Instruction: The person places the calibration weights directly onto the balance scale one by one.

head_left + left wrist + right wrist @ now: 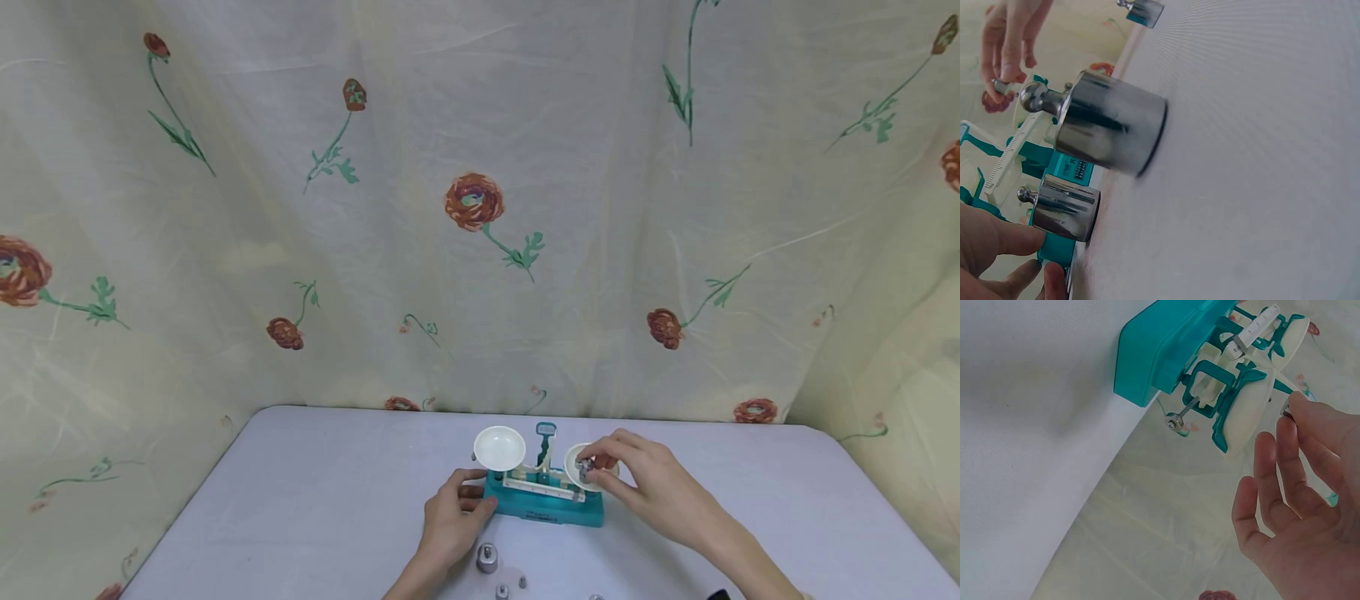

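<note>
A teal balance scale [540, 505] with two white pans stands on the table. My left hand [452, 515] grips the left end of its base, thumb at the front; in the left wrist view its fingers [1017, 239] lie against the teal base. Over the right pan [572, 462], my right hand [651, 483] pinches a small metal weight [585, 468] between thumb and fingertips. That weight [1285, 409] shows only partly in the right wrist view, where the other fingers [1266, 464] are loosely bent. Nothing lies in the left pan [499, 448].
In front of the scale stand a large metal weight [487, 557], a smaller one [502, 592] and a tiny one [522, 582]. Another weight [596, 597] is cut off at the bottom edge. A flowered curtain [420, 275] hangs behind the table [322, 492].
</note>
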Demonstrator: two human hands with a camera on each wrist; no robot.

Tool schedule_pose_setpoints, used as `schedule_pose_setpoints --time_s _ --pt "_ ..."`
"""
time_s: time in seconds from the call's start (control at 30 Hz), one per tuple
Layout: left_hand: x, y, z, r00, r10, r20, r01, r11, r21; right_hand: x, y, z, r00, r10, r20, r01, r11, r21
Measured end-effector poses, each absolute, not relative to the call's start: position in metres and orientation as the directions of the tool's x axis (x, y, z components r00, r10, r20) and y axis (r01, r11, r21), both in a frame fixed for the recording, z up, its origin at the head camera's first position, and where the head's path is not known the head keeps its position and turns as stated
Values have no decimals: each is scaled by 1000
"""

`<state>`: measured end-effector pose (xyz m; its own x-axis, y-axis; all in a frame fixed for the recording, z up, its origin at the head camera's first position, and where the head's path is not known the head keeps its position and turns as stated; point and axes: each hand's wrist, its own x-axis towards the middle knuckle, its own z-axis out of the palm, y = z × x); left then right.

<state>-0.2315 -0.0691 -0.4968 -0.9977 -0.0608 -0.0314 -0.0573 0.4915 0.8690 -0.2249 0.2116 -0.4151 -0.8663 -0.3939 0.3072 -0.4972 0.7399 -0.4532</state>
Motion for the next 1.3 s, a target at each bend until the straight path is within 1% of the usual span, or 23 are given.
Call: schedule_pose_setpoints --time_s 0.13,0.47,0.73,1.1,1.3 --pt "-231 -69 -497 -998 -65 -28 -57 493 868 -226 212 -416 -878 -379 292 -476 752 -456" --pt "-234 -68 -499 -996 -75 -45 -76 489 869 -231 212 -417 -887 -348 304 -454 776 -437" --pt "-233 -69 -500 -997 -70 -34 -64 486 872 -232 211 -419 -905 -316 285 -415 805 -424" --pt "-233 -69 -498 -997 -71 -33 -63 486 872 -235 209 -425 -881 -303 363 -421 852 -312" --pt "-232 -69 -499 -997 -69 -28 -59 483 873 -235 208 -425 -889 -286 357 -402 861 -312"
